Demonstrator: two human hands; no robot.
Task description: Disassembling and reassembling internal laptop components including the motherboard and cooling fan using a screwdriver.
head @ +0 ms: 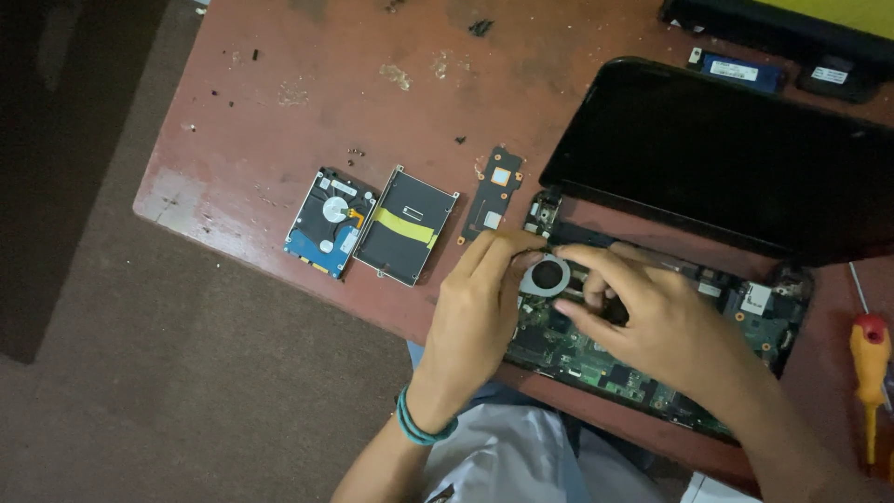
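An opened laptop [745, 307] lies on a reddish table [307, 84], its green mainboard bare and its dark screen [717, 158] tilted back. My left hand [480, 312] rests at the board's left end, fingertips touching the round grey cooling fan [548, 276]. My right hand [643, 312] hovers over the board just right of the fan, fingers curled and pinching near it; what it grips is hidden. The two hands almost meet above the fan.
Left of the laptop lie a bare hard drive [329, 222], a black drive caddy with a yellow strip [406, 225] and a small black circuit plate [494, 191]. A yellow and red screwdriver [871, 363] sits at the right edge. Small screws and debris dot the tabletop.
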